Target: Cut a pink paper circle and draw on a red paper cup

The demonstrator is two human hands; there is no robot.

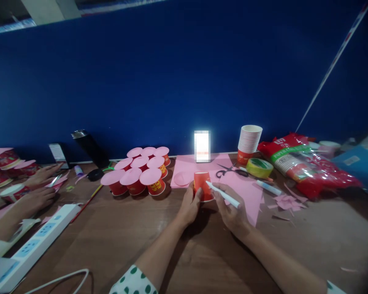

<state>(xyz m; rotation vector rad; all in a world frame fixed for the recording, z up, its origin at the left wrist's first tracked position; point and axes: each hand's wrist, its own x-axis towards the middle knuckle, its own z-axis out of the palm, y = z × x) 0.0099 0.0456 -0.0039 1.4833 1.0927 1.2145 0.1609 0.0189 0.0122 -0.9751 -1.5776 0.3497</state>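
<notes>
My left hand (188, 204) is closed around the left side of an orange-red paper cup (201, 185), which stands on the table with its narrow end up. In my right hand (233, 212) is a white marker (223, 195), its tip at the cup's upper right side. Behind the cup lie pink paper sheets (221, 161), with a cut pink paper circle (182, 178) on them. Black scissors (233, 171) rest on the sheets right of the cup. To the left, several red cups (155, 188) stand in rows, each topped by a pink paper disc (150, 176).
A cup stack (249, 141), yellow tape roll (259, 168), glue stick (269, 188), paper scraps (286, 202) and red plastic bag (306, 163) are on the right. Leftward are a power strip (39, 241), black flask (90, 149) and another person's hands (41, 200). A lit phone (202, 147) stands behind.
</notes>
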